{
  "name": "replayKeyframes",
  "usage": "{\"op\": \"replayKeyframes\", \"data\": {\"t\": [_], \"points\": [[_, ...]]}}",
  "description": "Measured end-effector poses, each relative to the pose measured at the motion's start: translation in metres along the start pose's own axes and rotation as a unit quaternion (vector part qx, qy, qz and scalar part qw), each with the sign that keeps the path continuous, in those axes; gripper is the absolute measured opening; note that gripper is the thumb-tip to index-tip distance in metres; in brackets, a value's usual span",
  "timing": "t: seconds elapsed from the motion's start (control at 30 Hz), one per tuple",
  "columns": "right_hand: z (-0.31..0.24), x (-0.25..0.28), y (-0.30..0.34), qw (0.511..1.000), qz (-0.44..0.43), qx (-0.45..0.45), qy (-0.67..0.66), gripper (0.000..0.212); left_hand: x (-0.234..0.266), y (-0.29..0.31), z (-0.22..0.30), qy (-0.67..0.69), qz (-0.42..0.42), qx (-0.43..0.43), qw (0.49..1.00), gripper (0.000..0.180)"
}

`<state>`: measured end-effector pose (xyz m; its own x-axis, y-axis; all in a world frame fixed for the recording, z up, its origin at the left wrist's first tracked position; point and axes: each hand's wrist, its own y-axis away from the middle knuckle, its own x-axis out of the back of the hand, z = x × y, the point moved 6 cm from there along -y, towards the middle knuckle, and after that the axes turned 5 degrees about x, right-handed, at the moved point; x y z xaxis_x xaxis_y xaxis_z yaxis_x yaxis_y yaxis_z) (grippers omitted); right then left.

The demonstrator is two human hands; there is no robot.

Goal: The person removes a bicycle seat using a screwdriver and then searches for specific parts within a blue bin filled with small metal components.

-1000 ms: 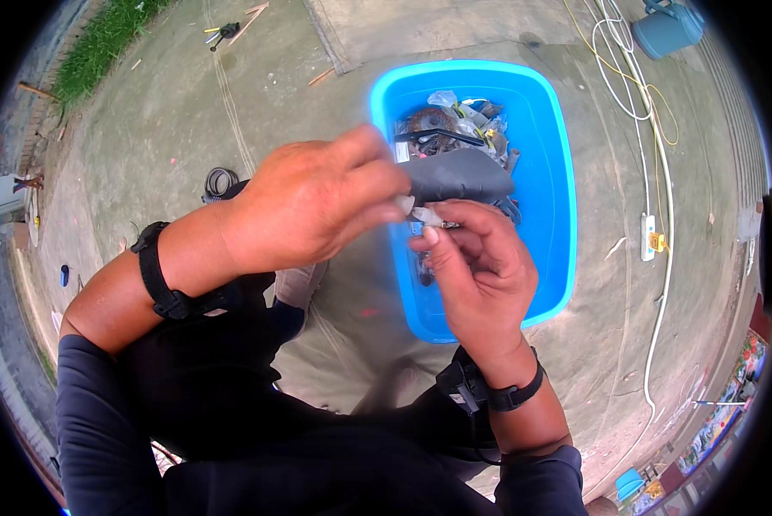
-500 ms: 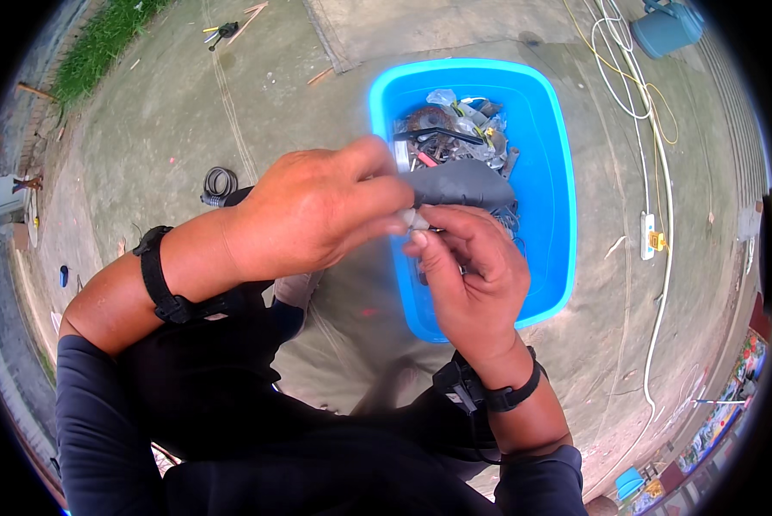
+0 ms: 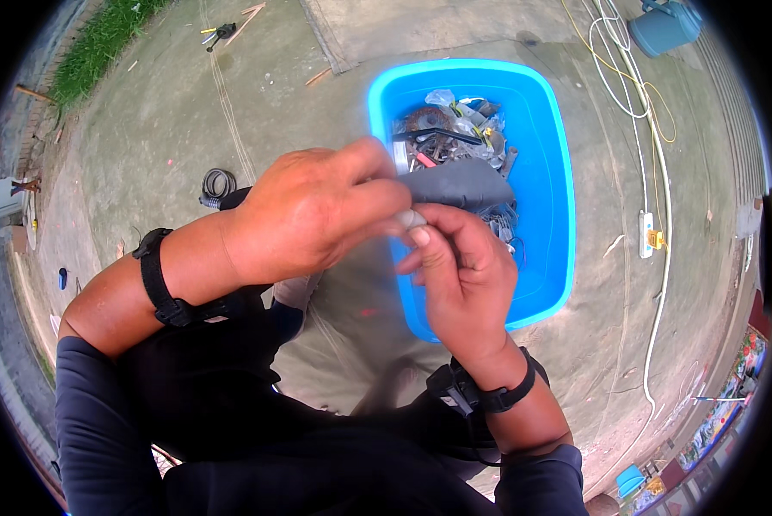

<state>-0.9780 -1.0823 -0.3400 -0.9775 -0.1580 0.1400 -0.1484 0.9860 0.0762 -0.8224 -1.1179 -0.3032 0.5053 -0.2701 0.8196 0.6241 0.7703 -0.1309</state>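
Note:
Both my hands meet over the near left side of a blue plastic tub (image 3: 551, 267). Between my fingertips is a small whitish piece (image 3: 412, 219), too small and partly covered to name. My right hand (image 3: 470, 279) pinches it between thumb and forefinger, its other fingers curled. The left hand (image 3: 313, 211) closes on the piece's other end, its fingertips blurred and partly hidden. A dark grey, smooth, elongated part (image 3: 461, 184) stretches over the tub's contents, right beside my left fingers; I cannot tell whether they touch it. Mixed scrap (image 3: 446, 138) fills the tub's left side.
A coiled grey cable (image 3: 219, 182) lies on the concrete left of my knee. To the tub's right run a white hose (image 3: 664, 284) and a white power strip (image 3: 646, 235). A blue-grey jug (image 3: 664, 30) stands far right; a small black object (image 3: 222, 34) lies far left.
My right hand has shifted slightly left and turned, its thumb now higher on the whitish piece. The left hand stays nearly in place.

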Motion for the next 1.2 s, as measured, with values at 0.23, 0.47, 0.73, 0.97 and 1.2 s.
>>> {"op": "replayKeyframes", "data": {"t": [0.23, 0.47, 0.73, 0.97, 1.2], "points": [[0.007, 0.003, 0.003, 0.999, 0.018, 0.029, 0.002, 0.014, -0.004, 0.002, -0.006, 0.019, -0.013, 0.021, 1.0, 0.019], [-0.018, 0.007, -0.001, 0.954, 0.008, 0.225, 0.196, 0.018, -0.005, 0.002, -0.006, 0.026, -0.042, 0.023, 0.999, 0.018], [-0.021, 0.006, -0.001, 0.922, 0.01, 0.288, 0.258, 0.025, -0.007, 0.0, -0.005, 0.047, -0.063, 0.042, 0.996, 0.014], [-0.021, 0.01, 0.0, 0.928, 0.037, 0.29, 0.229, 0.023, -0.009, 0.001, -0.007, 0.1, -0.075, 0.063, 0.99, 0.012], [-0.022, 0.009, -0.001, 0.927, 0.026, 0.296, 0.23, 0.023, -0.011, 0.003, -0.009, 0.115, -0.077, 0.07, 0.988, 0.013]]}}
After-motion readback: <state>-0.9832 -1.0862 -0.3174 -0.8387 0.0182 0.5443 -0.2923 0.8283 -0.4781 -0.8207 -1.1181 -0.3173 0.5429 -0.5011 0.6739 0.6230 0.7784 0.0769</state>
